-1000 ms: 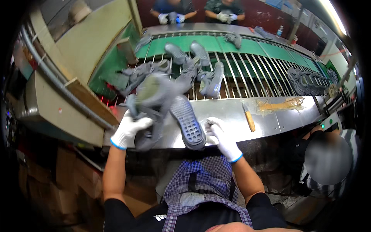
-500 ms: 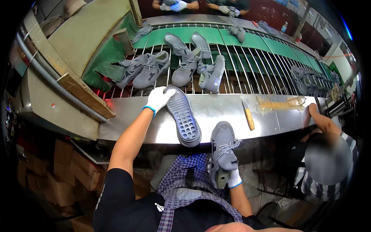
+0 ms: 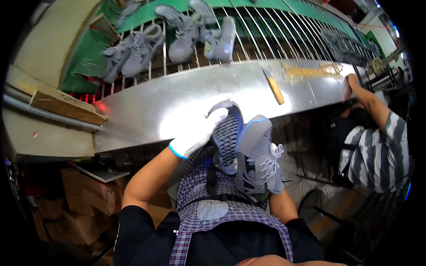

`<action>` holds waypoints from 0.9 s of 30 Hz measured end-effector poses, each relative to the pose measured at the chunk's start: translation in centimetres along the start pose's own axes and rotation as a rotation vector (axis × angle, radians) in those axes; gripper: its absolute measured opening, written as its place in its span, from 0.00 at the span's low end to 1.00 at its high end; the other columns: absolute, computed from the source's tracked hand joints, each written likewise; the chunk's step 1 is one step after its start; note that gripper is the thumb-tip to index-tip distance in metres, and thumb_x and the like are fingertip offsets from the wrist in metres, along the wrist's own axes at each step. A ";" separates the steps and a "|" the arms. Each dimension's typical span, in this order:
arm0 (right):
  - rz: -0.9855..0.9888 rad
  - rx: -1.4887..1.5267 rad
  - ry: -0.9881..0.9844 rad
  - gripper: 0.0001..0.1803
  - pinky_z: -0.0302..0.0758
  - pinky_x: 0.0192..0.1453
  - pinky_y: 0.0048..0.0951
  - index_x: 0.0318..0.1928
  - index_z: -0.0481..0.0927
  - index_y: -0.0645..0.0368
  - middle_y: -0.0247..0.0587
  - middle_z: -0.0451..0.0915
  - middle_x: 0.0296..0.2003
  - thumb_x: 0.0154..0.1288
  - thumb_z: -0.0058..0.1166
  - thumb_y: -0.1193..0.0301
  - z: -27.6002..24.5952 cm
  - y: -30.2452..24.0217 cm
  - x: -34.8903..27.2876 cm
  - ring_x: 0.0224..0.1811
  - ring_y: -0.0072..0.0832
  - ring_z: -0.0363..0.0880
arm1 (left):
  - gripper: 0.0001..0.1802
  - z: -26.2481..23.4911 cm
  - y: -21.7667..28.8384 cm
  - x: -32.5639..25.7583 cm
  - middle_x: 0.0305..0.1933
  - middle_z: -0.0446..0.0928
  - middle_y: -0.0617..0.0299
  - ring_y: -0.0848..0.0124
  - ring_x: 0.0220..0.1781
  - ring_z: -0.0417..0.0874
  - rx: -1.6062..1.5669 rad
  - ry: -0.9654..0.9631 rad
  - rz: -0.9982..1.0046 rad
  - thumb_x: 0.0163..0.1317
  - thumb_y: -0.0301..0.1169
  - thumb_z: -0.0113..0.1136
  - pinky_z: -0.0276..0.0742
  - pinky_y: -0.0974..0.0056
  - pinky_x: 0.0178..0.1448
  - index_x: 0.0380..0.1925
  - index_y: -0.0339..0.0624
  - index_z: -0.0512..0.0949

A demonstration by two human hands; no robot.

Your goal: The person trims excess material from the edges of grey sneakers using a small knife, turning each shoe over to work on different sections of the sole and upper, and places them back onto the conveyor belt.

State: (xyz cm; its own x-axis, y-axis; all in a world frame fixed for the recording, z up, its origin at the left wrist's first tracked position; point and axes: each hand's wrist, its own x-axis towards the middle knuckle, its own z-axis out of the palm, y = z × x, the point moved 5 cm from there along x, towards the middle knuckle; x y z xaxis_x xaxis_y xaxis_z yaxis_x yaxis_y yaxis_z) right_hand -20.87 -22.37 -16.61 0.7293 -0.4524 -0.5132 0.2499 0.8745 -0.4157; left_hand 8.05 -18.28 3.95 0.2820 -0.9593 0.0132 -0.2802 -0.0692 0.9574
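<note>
1. Grey sneaker, sole up (image 3: 227,137): lies over the near edge of the steel tabletop (image 3: 146,111), toe end on the metal, heel end hanging toward the person's lap. Tread pattern faces the camera.
2. Left hand (image 3: 198,133), in a white glove with a blue cuff: fingers curled over the left side of the sole-up sneaker, gripping it at the toe half.
3. Second grey sneaker, upper showing (image 3: 257,159): held below the near edge of the tabletop, above the checked apron (image 3: 208,221), white laces visible, blue line round the collar. It touches the sole-up sneaker along its left side.
4. Right hand: hidden under the second sneaker; only the forearm shows below it. Cannot tell how the fingers sit.
5. Tabletop contents: a tool with a yellow handle (image 3: 274,86) lies near the far edge, right of centre; a smear of yellowish residue (image 3: 310,70) sits beyond it toward the far right corner.
6. Wire rack (image 3: 266,40) beyond the far edge of the tabletop: carries a pair of grey sneakers (image 3: 133,53) at its left end, more grey sneakers (image 3: 199,29) at centre, and a dark stack (image 3: 341,42) at the right.
7. Another person in a striped shirt (image 3: 377,150) sits at the right end, one hand (image 3: 353,82) on the tabletop's right corner.
8. Cardboard boxes (image 3: 75,208) stand under the left end of the tabletop; contents not visible.
</note>
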 end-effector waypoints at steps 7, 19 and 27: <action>0.257 0.285 0.005 0.41 0.88 0.70 0.49 0.78 0.72 0.61 0.53 0.81 0.69 0.83 0.51 0.41 -1.6 5.8 -4.1 0.65 0.45 0.86 | 0.25 4.7 -3.4 -3.0 0.73 0.82 0.47 0.58 0.74 0.83 -0.429 -0.171 -0.022 0.81 0.26 0.54 0.76 0.56 0.79 0.75 0.36 0.76; 0.024 -0.016 -0.121 0.30 0.89 0.68 0.38 0.73 0.78 0.61 0.44 0.85 0.65 0.81 0.64 0.55 -4.0 6.8 -1.5 0.64 0.32 0.87 | 0.20 4.5 -1.4 -2.2 0.69 0.85 0.47 0.59 0.69 0.87 -0.243 -0.228 0.012 0.83 0.26 0.54 0.79 0.56 0.77 0.69 0.34 0.82; -0.056 -0.104 -0.131 0.31 0.88 0.66 0.32 0.73 0.78 0.62 0.41 0.86 0.64 0.82 0.63 0.53 -0.6 4.8 -1.5 0.60 0.27 0.87 | 0.20 4.3 -0.2 -2.3 0.71 0.81 0.39 0.54 0.74 0.83 -0.149 -0.252 0.016 0.80 0.19 0.50 0.75 0.53 0.81 0.67 0.26 0.79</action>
State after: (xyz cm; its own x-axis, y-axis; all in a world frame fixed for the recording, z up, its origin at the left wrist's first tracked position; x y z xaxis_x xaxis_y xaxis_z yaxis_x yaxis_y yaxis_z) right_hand -21.16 -17.59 -18.25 0.7949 -0.4668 -0.3876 0.2296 0.8228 -0.5200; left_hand 3.56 -17.23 2.49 0.0360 -0.9990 -0.0253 -0.1401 -0.0302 0.9897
